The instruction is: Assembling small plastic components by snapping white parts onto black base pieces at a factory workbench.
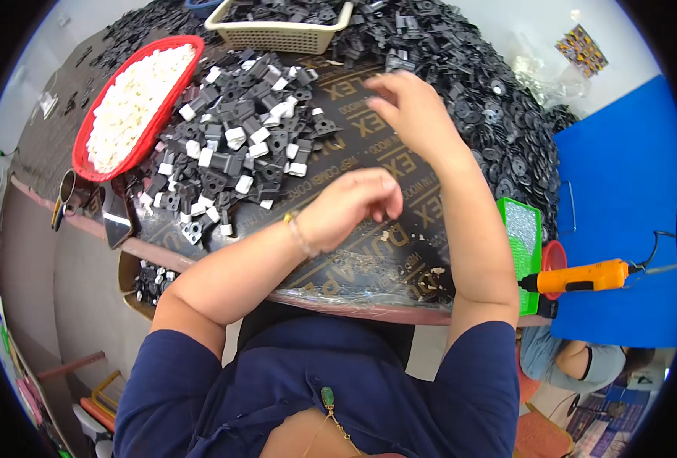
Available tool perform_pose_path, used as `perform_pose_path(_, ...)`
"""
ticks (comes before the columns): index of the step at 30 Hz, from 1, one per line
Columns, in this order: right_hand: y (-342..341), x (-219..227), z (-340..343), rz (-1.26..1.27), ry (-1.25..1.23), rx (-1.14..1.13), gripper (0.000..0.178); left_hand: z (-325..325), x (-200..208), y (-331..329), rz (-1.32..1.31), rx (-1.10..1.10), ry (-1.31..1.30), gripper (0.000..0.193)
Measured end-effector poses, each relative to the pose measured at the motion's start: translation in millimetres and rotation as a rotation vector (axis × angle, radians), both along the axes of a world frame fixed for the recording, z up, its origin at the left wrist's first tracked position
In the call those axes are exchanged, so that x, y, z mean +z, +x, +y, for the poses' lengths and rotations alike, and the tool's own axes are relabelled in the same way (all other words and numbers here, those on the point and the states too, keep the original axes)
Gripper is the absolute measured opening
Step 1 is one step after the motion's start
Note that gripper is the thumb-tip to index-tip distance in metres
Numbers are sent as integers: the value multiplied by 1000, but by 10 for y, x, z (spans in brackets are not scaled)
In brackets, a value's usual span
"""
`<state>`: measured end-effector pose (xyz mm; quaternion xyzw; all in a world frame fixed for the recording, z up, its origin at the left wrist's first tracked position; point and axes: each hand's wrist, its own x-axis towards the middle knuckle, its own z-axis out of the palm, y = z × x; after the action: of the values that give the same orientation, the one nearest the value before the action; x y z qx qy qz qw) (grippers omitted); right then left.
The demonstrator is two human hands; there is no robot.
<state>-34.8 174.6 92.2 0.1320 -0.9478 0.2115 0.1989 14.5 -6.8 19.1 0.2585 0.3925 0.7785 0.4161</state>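
My right hand (416, 111) reaches over the table to the near edge of a large heap of black plastic parts (476, 91). Its thumb and forefinger are apart, and I see nothing between them. Lower and to the left, my left hand (351, 200) hovers above the dark printed board of the tabletop (422, 221) with its fingers curled inward. Whatever those fingers may hold is hidden. Left of it lies a pile of black parts fitted with white pieces (235, 137). The nearest of these sit close to my left wrist.
A red basket (153, 131) of white pieces stands at left, a beige basket (277, 37) at the back. At right are a green tray (535, 294) of small metal pieces, a red bowl (557, 256), an orange electric screwdriver (586, 276) and a blue panel (621, 191). A phone (117, 217) lies front left.
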Motion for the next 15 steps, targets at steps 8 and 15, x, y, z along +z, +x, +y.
perform_pose_path(8, 1028, -364, 853, -587, 283, -355, 68, -435, 995, 933, 276, -743, 644, 63)
perform_pose_path(15, 1111, -898, 1411, -366, 166, -418, 32, -541, 1221, 1193, 262, -664, 641, 89)
